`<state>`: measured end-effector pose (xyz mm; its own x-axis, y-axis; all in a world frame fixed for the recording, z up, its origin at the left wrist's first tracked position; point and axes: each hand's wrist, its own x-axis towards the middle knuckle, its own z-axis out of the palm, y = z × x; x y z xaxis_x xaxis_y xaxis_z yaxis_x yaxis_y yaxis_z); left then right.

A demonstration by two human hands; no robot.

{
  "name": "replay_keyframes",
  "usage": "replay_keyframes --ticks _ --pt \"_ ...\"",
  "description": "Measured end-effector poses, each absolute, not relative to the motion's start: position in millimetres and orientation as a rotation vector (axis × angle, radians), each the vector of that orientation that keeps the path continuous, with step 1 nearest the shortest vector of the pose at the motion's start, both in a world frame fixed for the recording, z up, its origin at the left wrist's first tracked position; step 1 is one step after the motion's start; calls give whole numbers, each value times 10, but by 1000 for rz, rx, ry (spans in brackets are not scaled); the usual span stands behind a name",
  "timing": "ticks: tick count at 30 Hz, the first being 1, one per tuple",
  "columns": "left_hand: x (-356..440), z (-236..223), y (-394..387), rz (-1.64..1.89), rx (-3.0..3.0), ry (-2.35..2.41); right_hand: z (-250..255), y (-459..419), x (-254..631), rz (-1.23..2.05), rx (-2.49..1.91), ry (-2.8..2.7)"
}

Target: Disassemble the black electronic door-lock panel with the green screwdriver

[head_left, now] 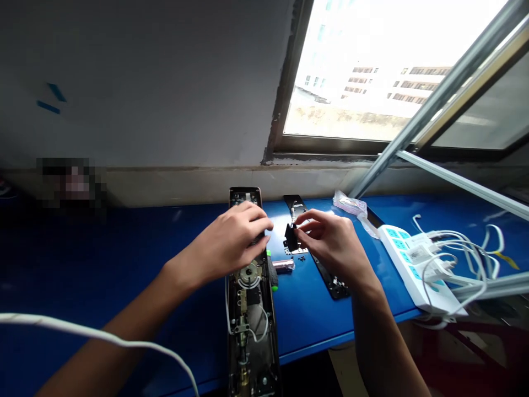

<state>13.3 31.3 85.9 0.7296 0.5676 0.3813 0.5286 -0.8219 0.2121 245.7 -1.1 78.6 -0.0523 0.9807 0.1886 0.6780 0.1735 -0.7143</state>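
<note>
Long black metal lock panel (252, 336) on glossy blue worktop (103, 264)
Left hand (225, 242) lies across it, grip unclear, seemingly steadying; right hand (330, 242) pinches small black plastic part (291, 237).

The right hand (333, 245) hides much of a small black plastic part (290, 238). A long dark metal door-lock panel (252, 331) runs off the bottom edge. Tiny black screws (301, 258) are too small to identify, and a pixelated patch (71, 184) by the wall is unreadable.

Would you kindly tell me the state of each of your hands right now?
Left hand: curved over the top of the dismantled lock panel; whether it grips cannot be told.
Right hand: closed, pinching a small black part.
</note>
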Motion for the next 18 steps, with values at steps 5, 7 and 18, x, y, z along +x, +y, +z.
replay_keyframes --ticks 5,7,18 --pt "525 725 265 412 2936 723 541 -45 2851 524 -1785 -1865" --pt "686 649 289 328 2963 683 421 -56 2920 507 -1862 -1894" --pt "1156 428 410 -46 3086 708 60 -45 2989 549 -2037 -1973"
